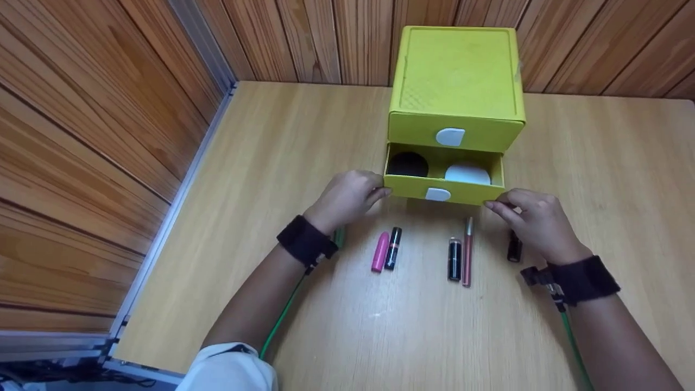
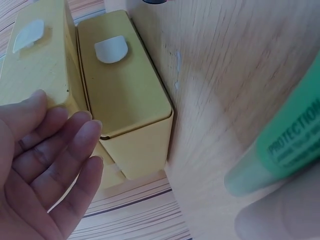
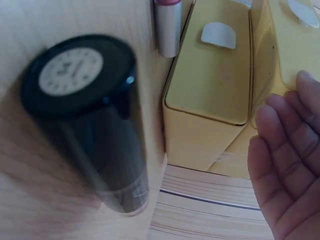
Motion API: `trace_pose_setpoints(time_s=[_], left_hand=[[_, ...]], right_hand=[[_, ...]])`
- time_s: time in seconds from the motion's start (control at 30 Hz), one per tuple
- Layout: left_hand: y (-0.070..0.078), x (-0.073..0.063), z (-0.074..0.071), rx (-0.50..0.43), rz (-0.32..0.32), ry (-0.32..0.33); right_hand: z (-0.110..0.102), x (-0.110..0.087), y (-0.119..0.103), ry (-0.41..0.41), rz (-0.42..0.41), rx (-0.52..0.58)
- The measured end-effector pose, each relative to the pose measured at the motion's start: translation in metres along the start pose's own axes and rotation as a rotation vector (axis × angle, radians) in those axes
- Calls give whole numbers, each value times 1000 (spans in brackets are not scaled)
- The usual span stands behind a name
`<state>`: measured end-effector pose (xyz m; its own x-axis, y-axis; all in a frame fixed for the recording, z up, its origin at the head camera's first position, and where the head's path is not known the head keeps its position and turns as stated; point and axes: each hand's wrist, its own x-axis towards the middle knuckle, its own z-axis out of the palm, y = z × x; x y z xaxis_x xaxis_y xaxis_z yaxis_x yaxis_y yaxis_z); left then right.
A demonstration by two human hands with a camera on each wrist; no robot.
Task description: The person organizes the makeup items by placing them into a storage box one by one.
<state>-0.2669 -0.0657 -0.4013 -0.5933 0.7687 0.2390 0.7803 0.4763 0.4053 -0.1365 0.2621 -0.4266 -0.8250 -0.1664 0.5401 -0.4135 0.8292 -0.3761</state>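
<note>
On the far part of the table (image 1: 304, 130), the lower drawer (image 1: 472, 194) of the yellow box (image 1: 459, 73) is seen partly open. Its front corners are flanked by the left hand (image 1: 350, 196) and the right hand (image 1: 535, 220), fingers loosely bent, nothing gripped; contact cannot be told.

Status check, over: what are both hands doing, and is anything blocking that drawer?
Left hand at left front corner of open drawer, right hand at right. Black thing and white thing inside. Makeup tubes on table in front; nothing seen blocking.
</note>
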Motion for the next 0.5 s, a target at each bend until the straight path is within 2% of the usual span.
trace_pose_setpoints(time_s=[0.23, 0.43, 0.5], left_hand=[[-16, 0, -1, 0, -38, -22], [-29, -1, -2, -8, -36, -2], [-34, -1, -4, -3, -59, 7]], right_hand=[[15, 6, -8, 2, 60, -74], [29, 15, -14, 42, 116, -127], [34, 22, -15, 48, 130, -124]])
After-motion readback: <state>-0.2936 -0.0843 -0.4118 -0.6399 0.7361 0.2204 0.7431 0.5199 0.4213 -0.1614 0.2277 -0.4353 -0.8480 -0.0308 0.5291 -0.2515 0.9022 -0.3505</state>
